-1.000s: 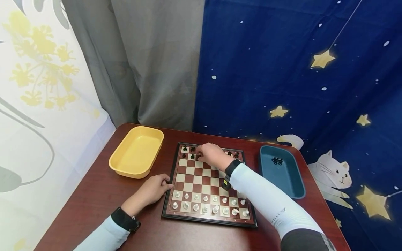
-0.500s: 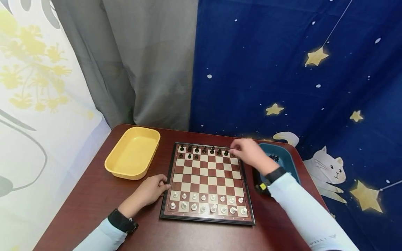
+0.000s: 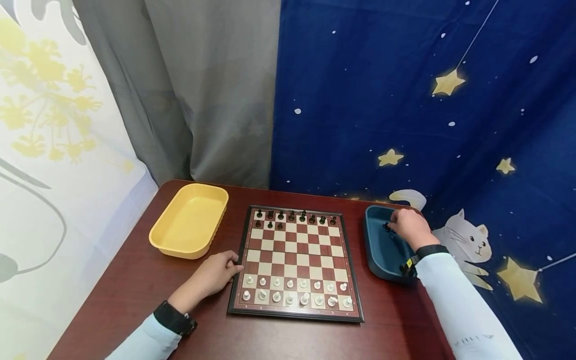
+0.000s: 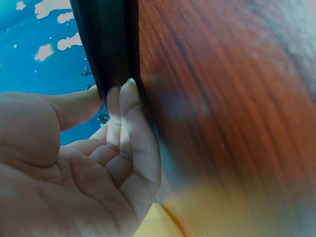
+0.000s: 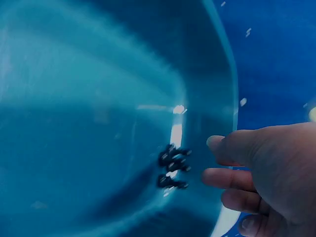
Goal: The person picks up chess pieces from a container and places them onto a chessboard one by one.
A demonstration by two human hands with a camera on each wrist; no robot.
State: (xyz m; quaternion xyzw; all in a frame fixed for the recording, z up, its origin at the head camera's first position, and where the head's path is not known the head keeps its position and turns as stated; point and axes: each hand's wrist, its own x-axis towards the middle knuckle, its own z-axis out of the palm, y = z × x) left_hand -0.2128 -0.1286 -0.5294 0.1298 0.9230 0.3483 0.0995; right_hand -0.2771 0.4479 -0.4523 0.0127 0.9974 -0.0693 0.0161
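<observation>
Right hand (image 3: 410, 227) has moved over blue tray (image 3: 380, 252) (black pawns (image 5: 172, 168) inside)

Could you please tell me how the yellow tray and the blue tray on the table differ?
The yellow tray lies left of the chessboard with nothing showing inside; the blue tray lies right of it and holds a few black chess pieces. The right hand reaches into the blue tray; no hand is at the yellow tray. Both are shallow, rounded rectangles.

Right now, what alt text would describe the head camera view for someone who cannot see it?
A person's right hand reaches into a blue tray holding black chess pieces, while the left hand rests against the edge of a chessboard on a dark red table. A yellow tray sits left.
</observation>
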